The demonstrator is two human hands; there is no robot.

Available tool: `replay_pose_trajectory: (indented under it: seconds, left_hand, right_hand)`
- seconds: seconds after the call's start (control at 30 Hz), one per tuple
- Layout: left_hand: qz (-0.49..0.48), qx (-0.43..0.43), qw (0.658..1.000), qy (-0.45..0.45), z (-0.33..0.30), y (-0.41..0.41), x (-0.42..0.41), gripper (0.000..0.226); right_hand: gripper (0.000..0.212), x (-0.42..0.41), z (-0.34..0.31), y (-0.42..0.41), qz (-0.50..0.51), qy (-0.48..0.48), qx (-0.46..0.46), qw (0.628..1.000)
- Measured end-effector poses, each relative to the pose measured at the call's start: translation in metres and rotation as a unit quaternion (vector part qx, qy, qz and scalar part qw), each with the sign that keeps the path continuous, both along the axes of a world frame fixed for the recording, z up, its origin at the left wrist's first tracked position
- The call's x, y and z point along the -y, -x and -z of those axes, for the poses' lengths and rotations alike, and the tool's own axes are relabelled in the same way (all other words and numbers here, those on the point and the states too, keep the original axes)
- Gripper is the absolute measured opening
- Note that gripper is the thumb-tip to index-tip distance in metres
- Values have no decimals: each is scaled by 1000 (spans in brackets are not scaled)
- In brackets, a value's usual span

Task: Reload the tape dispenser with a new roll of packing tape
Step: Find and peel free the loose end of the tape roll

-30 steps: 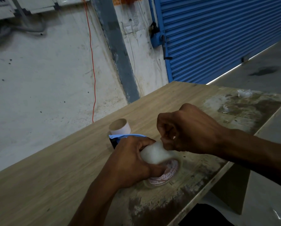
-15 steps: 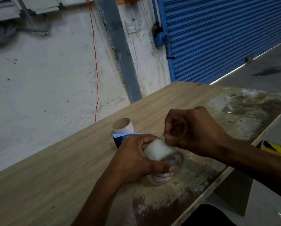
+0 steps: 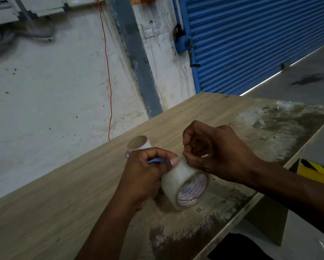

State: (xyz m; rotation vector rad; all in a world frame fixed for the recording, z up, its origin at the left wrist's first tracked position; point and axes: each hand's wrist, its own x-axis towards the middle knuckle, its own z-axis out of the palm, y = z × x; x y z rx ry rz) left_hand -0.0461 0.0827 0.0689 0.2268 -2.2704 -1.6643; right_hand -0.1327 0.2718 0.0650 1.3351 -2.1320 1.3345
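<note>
A new roll of clear packing tape (image 3: 178,180) stands on its edge on the wooden table (image 3: 67,209), its red-printed core facing right. My left hand (image 3: 144,171) grips the roll from the left, with its thumb on top. My right hand (image 3: 211,149) has curled fingers that pinch at the top edge of the roll, where the tape end seems to be. Behind my left hand only a blue sliver of the tape dispenser (image 3: 155,160) shows. An empty cardboard core (image 3: 138,144) stands just beyond it.
The table's right part (image 3: 281,128) is stained and worn, with its edge running diagonally to the lower right. A yellow-and-black striped object (image 3: 315,170) lies below that edge. A white wall, an orange cable (image 3: 108,87) and a blue roller shutter (image 3: 251,38) are behind.
The tape roll has turned so its printed core faces right and more of it shows. My left hand has shifted back off the roll's front, and my right hand still picks at the top.
</note>
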Motion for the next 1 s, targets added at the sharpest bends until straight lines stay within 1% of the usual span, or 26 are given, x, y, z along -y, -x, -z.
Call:
replay_pose_trajectory:
  seconds: [0.03,0.13,0.2,0.23,0.27,0.33,0.37,0.4,0.47,0.5,0.57,0.6,0.63,0.7,0.73,0.8,0.83,0.9,0.93,1.0]
  left_hand:
    - [-6,-8,1000,22,0,0,0,4]
    - [-18,-24,998,48,-2,-3,-4,11]
    - [-28,-47,991,121,-4,-5,-7,5]
    - [-42,-64,982,172,-3,-5,-8,7]
    - [-60,-81,970,223,-2,-5,-8,9]
    - [-90,-97,943,305,0,-4,-9,13]
    - [-99,-95,935,328,2,-4,-9,15]
    - [-103,-87,932,335,3,-4,-8,18]
    - [-92,-62,940,322,2,-4,-5,19]
    - [-74,-35,952,296,0,-4,-2,17]
    - [-21,38,982,182,-3,-4,4,14]
    - [8,72,990,121,-6,-5,7,15]
    - [35,102,992,68,-8,-6,8,18]
    - [63,141,988,-7,-14,-9,10,25]
    - [62,146,987,-37,-17,-11,9,25]
    - [56,135,984,-96,-23,-13,8,18]
    - [60,126,984,-106,-26,-13,8,15]
    - [69,106,990,-69,-26,-13,9,17]
    - [68,92,993,-41,-25,-12,9,21]
    - [42,38,998,11,-26,-10,10,26]
  right_hand:
    - [32,1,1,0,-9,6,-6,1000]
    - [33,0,3,-1,-24,28,-15,999]
    - [36,0,3,-3,-19,35,-21,999]
    - [37,1,4,-5,-16,36,-18,999]
    - [37,2,4,-6,-17,37,-6,999]
    - [40,4,6,-9,-21,38,49,998]
    - [48,5,7,-11,-16,29,82,996]
    - [62,6,11,-13,-9,14,117,993]
    - [90,8,18,-20,-10,-9,199,980]
    - [96,9,22,-22,-12,-13,224,974]
    - [96,10,24,-18,-12,-17,236,971]
    - [94,10,23,-15,-14,-22,240,971]
    - [93,9,21,-12,-20,-26,248,968]
    - [91,8,18,-8,-40,-37,261,964]
    - [89,9,17,-7,-46,-45,259,964]
    - [84,11,18,-6,-41,-50,259,964]
    - [80,12,19,-4,-39,-42,266,962]
    - [73,14,22,1,-46,-30,275,960]
    - [74,14,23,2,-50,-29,279,959]
    - [83,15,24,1,-47,-40,279,958]
